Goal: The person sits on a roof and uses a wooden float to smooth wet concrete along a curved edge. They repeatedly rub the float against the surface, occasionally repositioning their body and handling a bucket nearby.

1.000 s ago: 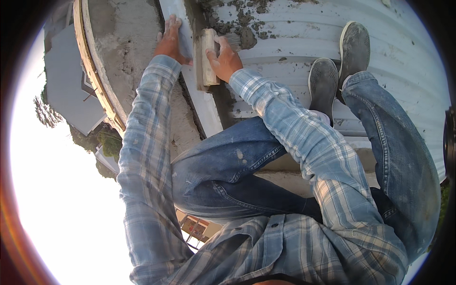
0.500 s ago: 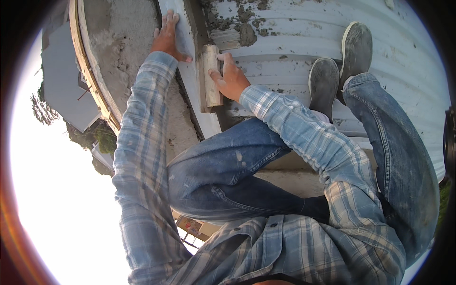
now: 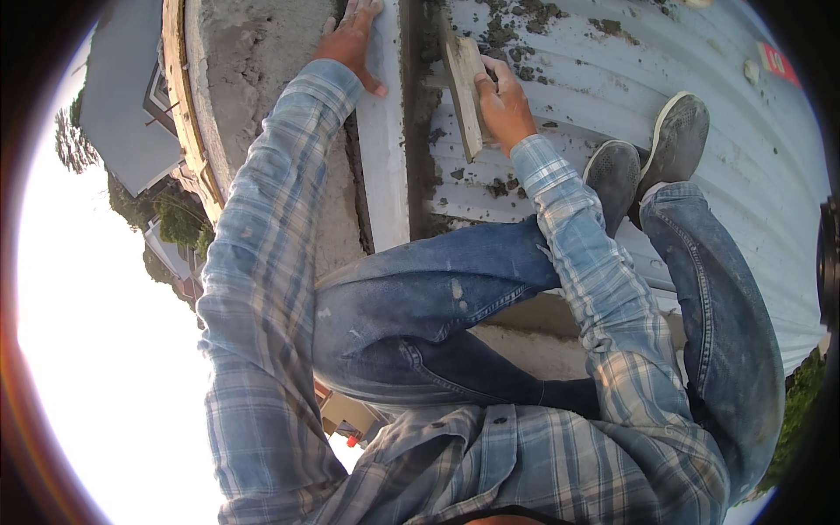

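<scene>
Currently, my right hand (image 3: 506, 107), fingers clamped on a pale wooden float (image 3: 467, 87), my left hand (image 3: 348, 44), thumb apart from fingers, on a long white bar (image 3: 383, 166)

A red label (image 3: 778, 63) with short white characters, set at a slant, shows on the pale ridged sheet (image 3: 744, 179), toward its far right edge; the characters are too small to read surely.

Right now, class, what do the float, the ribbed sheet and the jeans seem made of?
Float: probably wood, unpainted, from its pale tan colour.
Ribbed sheet: likely coated metal, smooth with ridges; plastic possible.
Jeans: denim, faded and worn, with pale seam stitching.
</scene>
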Motion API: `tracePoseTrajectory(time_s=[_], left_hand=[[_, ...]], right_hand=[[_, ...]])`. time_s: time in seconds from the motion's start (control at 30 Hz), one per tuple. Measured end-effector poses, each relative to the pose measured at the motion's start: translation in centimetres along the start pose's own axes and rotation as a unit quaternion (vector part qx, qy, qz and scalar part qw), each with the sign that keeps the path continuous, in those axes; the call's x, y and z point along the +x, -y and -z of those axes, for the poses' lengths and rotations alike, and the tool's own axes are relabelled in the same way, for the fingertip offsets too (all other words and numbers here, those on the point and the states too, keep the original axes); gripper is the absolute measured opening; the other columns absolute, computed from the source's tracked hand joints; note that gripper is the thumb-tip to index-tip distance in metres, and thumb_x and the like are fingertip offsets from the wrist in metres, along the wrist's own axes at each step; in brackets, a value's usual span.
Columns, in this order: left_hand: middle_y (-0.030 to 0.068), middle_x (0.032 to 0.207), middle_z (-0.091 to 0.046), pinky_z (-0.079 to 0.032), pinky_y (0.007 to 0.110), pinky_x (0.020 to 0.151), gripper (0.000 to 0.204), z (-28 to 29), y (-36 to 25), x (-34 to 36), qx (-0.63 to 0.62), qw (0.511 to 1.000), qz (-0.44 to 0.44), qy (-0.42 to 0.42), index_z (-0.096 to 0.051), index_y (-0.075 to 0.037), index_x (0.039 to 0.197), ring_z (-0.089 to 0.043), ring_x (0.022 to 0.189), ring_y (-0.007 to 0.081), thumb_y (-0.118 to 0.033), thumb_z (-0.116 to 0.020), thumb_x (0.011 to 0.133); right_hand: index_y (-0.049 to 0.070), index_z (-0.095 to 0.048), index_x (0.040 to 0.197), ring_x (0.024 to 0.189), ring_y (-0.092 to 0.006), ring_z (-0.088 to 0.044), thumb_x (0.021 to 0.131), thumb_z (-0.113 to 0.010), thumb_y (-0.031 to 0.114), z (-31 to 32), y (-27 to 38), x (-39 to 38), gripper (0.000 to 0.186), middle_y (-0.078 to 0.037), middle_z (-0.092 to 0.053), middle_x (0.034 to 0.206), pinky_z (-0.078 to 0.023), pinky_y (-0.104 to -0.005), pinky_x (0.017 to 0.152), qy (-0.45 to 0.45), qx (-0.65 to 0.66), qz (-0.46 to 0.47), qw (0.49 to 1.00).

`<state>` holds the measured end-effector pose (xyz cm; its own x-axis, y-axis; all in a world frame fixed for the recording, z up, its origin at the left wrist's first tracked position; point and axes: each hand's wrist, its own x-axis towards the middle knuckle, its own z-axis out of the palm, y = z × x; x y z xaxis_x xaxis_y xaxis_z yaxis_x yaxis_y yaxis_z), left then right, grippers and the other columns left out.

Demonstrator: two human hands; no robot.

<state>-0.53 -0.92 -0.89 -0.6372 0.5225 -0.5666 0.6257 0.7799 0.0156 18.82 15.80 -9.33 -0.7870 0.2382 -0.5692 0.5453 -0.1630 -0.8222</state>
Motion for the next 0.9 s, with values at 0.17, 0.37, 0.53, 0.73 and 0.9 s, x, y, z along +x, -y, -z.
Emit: tracePoseTrajectory(time_s=[0.17,0.37,0.53,0.73,0.9], left_hand=[[0.0214,0.167,-0.011,-0.025,0.039,0.124,0.146,-0.4,0.7,0.3,-0.011,1.0,-0.004,-0.006,-0.024,-0.001,0.155,-0.017,0.154,0.0359,-0.023,-0.102,0.034],[0.0198,0.168,-0.01,-0.025,0.038,0.124,0.149,-0.2,0.4,0.7,-0.03,1.0,0.008,0.004,-0.022,-0.005,0.156,-0.019,0.153,0.0359,-0.023,-0.103,0.033],[0.0191,0.168,-0.011,-0.019,0.045,0.126,0.148,-1.7,2.1,0.8,0.016,1.0,0.013,0.003,-0.021,-0.007,0.157,-0.017,0.154,0.0347,-0.022,-0.102,0.033],[0.0196,0.168,-0.011,-0.017,0.05,0.125,0.146,-0.5,0.6,1.0,0.011,1.0,-0.001,0.007,-0.021,-0.006,0.157,-0.014,0.155,0.0341,-0.02,-0.102,0.036],[0.0199,0.167,-0.011,-0.019,0.05,0.125,0.149,-1.6,1.3,0.8,0.018,1.0,-0.01,-0.015,-0.02,-0.007,0.157,-0.015,0.154,0.0354,-0.021,-0.102,0.033]], right_hand=[[0.006,-0.051,0.139,0.116,-0.0356,-0.062,0.101,-0.052,0.029,-2.8,-1.3,-0.2,0.045,-0.022,-0.064,0.126,-0.048,-0.0424,0.099,0.016,0.212,-0.034,0.977],[0.004,-0.04,0.143,0.111,-0.0429,-0.064,0.098,-0.057,0.026,-5.4,2.0,-3.0,0.053,-0.029,-0.064,0.121,-0.049,-0.0451,0.097,0.001,0.088,0.022,0.996],[-0.001,-0.038,0.142,0.102,-0.0419,-0.068,0.097,-0.059,0.023,-3.3,2.6,-8.0,0.055,-0.027,-0.069,0.107,-0.05,-0.0459,0.094,0.094,0.114,0.022,0.989],[0.006,-0.042,0.142,0.105,-0.0435,-0.066,0.096,-0.059,0.024,-3.9,3.3,0.9,0.052,-0.028,-0.068,0.113,-0.05,-0.0475,0.095,-0.065,0.057,0.087,0.992],[0.003,-0.045,0.143,0.112,-0.0403,-0.064,0.098,-0.058,0.025,-5.7,1.9,-1.8,0.051,-0.027,-0.063,0.124,-0.05,-0.044,0.096,-0.015,0.02,0.057,0.998]])
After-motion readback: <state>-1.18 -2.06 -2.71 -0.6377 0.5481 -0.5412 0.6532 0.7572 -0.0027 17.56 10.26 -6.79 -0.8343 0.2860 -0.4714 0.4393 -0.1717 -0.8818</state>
